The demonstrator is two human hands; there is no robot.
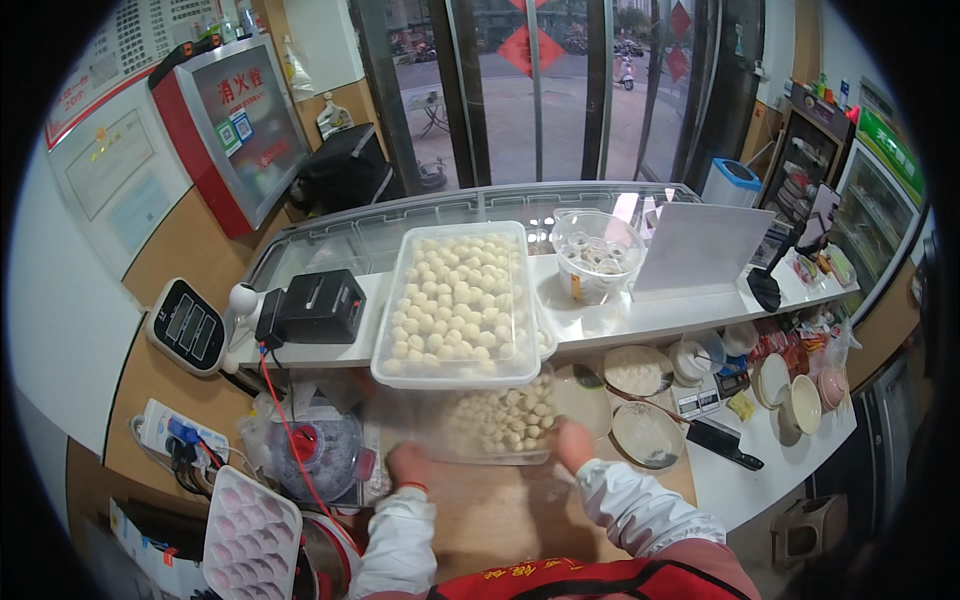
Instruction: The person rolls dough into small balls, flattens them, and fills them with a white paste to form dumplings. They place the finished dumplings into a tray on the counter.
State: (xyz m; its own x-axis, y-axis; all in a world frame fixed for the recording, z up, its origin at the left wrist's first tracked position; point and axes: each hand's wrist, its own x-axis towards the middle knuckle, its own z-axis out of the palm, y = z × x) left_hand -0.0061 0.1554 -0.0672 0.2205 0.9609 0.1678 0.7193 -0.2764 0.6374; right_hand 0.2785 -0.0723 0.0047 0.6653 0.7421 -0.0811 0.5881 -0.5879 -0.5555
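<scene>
Both hands at lower centre of the frame: left hand (408,463) and right hand (574,443) closed on the ends of a clear tray (500,425), partly filled with white dough balls (510,417). Above it, full tray (457,300) on the shelf, already packed.

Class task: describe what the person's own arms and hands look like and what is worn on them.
Both forearms wear white, slightly shiny, crinkled sleeve covers gathered at the wrists. The left hand is bare, with a thin red band at its wrist. The right hand is bare too, with no band visible.
</scene>
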